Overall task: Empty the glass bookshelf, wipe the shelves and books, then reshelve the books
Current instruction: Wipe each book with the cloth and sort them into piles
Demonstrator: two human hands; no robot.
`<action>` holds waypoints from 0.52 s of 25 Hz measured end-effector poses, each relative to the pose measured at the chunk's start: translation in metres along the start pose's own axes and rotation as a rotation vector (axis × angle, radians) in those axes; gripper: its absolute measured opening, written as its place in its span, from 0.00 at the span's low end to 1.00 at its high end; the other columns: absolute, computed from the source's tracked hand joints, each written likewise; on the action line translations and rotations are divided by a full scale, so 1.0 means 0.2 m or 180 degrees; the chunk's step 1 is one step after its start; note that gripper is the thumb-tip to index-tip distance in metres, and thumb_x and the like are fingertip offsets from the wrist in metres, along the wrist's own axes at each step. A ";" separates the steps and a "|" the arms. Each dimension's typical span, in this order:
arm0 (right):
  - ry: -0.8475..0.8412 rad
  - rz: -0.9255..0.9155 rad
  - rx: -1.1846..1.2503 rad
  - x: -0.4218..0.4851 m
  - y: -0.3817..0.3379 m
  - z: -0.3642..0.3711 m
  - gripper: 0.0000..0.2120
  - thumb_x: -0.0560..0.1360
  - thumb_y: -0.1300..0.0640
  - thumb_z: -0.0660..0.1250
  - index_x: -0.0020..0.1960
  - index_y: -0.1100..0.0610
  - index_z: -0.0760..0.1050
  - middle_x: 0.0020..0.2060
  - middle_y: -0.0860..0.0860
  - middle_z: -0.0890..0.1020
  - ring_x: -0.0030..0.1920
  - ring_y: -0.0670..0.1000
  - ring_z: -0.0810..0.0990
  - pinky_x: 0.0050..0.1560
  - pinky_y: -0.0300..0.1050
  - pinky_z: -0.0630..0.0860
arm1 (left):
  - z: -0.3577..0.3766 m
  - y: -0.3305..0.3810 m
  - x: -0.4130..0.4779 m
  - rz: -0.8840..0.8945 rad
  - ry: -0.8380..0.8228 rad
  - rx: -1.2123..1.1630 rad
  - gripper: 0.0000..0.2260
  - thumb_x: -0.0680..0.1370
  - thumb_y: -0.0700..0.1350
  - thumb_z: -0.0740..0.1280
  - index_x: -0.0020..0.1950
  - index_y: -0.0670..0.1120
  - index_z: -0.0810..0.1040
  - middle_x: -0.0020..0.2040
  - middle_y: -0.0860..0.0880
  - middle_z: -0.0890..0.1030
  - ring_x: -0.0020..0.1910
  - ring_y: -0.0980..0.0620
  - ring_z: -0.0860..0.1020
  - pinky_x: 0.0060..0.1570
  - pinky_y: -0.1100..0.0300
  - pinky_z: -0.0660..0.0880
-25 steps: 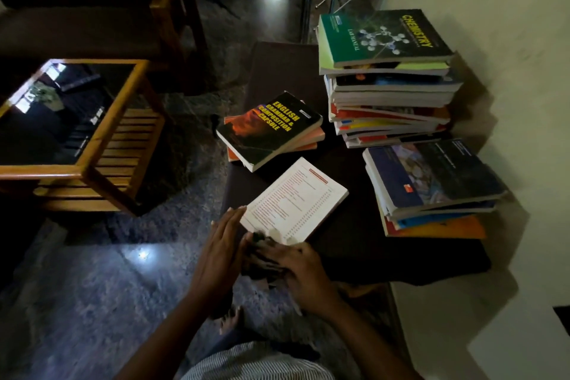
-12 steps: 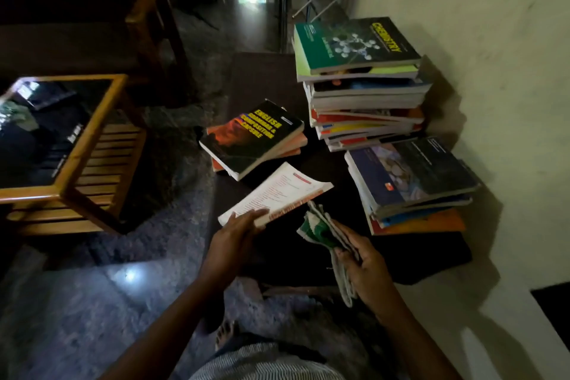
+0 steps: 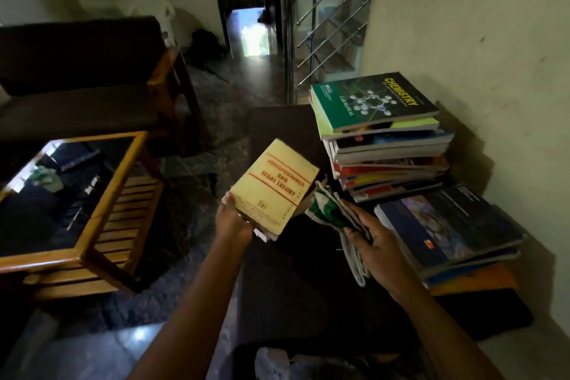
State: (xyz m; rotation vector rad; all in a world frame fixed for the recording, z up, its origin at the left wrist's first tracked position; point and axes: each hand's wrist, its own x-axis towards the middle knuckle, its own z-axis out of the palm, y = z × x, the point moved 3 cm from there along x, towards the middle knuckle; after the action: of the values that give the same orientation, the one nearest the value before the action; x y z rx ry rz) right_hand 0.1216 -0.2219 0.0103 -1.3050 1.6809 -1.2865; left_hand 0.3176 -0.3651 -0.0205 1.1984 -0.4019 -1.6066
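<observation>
- In the head view, the left hand (image 3: pixel 233 222) grips a yellow book (image 3: pixel 274 187) by its lower corner only and holds it tilted in the air, above the dark bench (image 3: pixel 308 287).
- With such a small hold, I think the book can slip, or its thin cover can bend and tear when the wiping begins.
- The right hand (image 3: pixel 373 244) has its fingers curled around a green and white cloth (image 3: pixel 331 210). The front of the cloth is just beside the book's right edge, and a long end hangs down below the hand.
- The hanging end could catch on a book corner and pull it.
- The tall pile (image 3: pixel 385 157) stands on the bench near the wall, with a green chemistry book (image 3: pixel 373 100) on top. Its layers are not lined up, so a push from the right arm may make it slide.
- The low pile (image 3: pixel 447 231) lies just beside the right forearm, close to the bench edge by the wall. A careless elbow could shift it.
- The bookshelf itself is not in view.
- A wooden table (image 3: pixel 92 253) with a glass top stands well apart on the left.
</observation>
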 end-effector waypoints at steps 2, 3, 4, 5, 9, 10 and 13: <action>0.0148 0.0090 -0.0018 0.05 0.01 0.05 0.20 0.77 0.65 0.62 0.62 0.46 0.67 0.58 0.52 0.75 0.54 0.37 0.73 0.52 0.21 0.66 | -0.05 0.01 0.15 -0.0205 0.0071 0.0577 0.10 0.83 0.44 0.55 0.45 0.45 0.72 0.46 0.46 0.76 0.39 0.49 0.74 0.33 0.57 0.75; 0.0216 0.0146 -0.0003 0.06 0.02 0.07 0.20 0.77 0.64 0.62 0.63 0.45 0.67 0.59 0.53 0.75 0.56 0.39 0.73 0.53 0.24 0.66 | -0.08 0.02 0.20 -0.0328 0.0013 0.0752 0.09 0.83 0.43 0.55 0.48 0.42 0.73 0.46 0.44 0.76 0.39 0.48 0.75 0.31 0.57 0.74; 0.0282 0.0209 0.0025 0.07 0.03 0.09 0.20 0.77 0.65 0.62 0.62 0.45 0.67 0.60 0.53 0.75 0.57 0.40 0.73 0.55 0.26 0.67 | -0.11 0.03 0.25 -0.0421 -0.0098 0.0918 0.08 0.82 0.42 0.56 0.52 0.40 0.73 0.46 0.43 0.77 0.40 0.47 0.75 0.32 0.55 0.74; 0.0329 0.0254 0.0063 0.08 0.04 0.11 0.19 0.77 0.65 0.62 0.62 0.45 0.68 0.60 0.52 0.75 0.59 0.42 0.73 0.55 0.27 0.68 | -0.13 0.05 0.27 -0.0424 -0.0207 0.1147 0.08 0.82 0.41 0.57 0.55 0.39 0.72 0.48 0.41 0.78 0.41 0.46 0.76 0.34 0.53 0.74; 0.0505 0.0403 0.0107 0.11 0.05 0.19 0.20 0.77 0.66 0.61 0.61 0.44 0.68 0.60 0.50 0.75 0.59 0.41 0.72 0.54 0.28 0.68 | -0.19 0.14 0.22 -0.0281 -0.0669 0.1877 0.09 0.82 0.39 0.57 0.58 0.38 0.73 0.46 0.43 0.79 0.41 0.50 0.77 0.37 0.61 0.76; 0.0566 0.0417 0.0112 0.12 0.04 0.22 0.19 0.78 0.66 0.61 0.61 0.44 0.68 0.59 0.48 0.75 0.59 0.41 0.72 0.54 0.27 0.67 | -0.22 0.14 0.19 -0.0315 -0.0844 0.1868 0.10 0.82 0.40 0.57 0.60 0.39 0.74 0.46 0.43 0.79 0.42 0.51 0.76 0.38 0.61 0.73; 0.0797 0.0425 0.0144 0.12 0.02 0.27 0.19 0.77 0.68 0.60 0.60 0.46 0.68 0.54 0.39 0.75 0.57 0.38 0.72 0.50 0.20 0.66 | -0.30 0.15 0.08 -0.0245 -0.1195 0.1904 0.09 0.81 0.39 0.58 0.57 0.46 0.75 0.48 0.47 0.80 0.48 0.50 0.75 0.47 0.57 0.70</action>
State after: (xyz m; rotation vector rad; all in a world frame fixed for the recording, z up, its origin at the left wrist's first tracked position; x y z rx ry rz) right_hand 0.1612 -0.2607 -0.0091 -1.0200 1.8629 -1.4457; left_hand 0.3846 -0.3734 -0.0334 1.3490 -1.1509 -1.8470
